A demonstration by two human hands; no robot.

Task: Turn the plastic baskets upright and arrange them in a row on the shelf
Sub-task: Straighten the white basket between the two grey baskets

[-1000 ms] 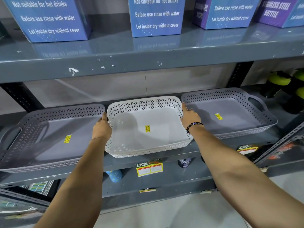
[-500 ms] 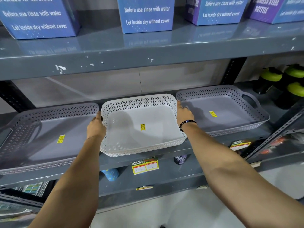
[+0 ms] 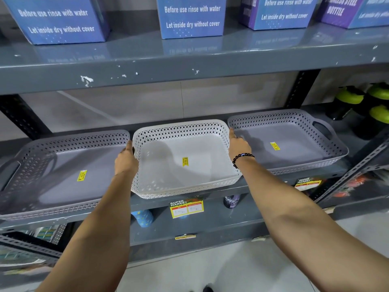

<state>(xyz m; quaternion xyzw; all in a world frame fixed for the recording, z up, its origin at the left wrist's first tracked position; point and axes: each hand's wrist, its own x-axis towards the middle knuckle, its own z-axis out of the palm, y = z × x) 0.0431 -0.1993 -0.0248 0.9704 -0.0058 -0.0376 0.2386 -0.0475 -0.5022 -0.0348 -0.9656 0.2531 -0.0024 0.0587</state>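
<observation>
White basket (image 3: 185, 163) upright on shelf (image 3: 210, 204), between two grey baskets (image 3: 63, 171) (image 3: 290, 144). I judge it light, slightly flexible; best held at side rims. Left hand (image 3: 125, 160) and right hand (image 3: 239, 144) clasp those rims.

The left blue box (image 3: 56, 20) on the top shelf reads "Before use rinse with water" and "Let inside dry without cover". The middle box (image 3: 191, 17) bears the same two lines. The third box (image 3: 280, 12) shows "Let inside dry without cover". The purple box (image 3: 341, 9) reads "STAINLESS STEEL BOTTTLE". A shelf-edge tag (image 3: 186, 207) says "SUPER MARKET", as does another (image 3: 307, 183). The yellow basket stickers are too small to read.
</observation>
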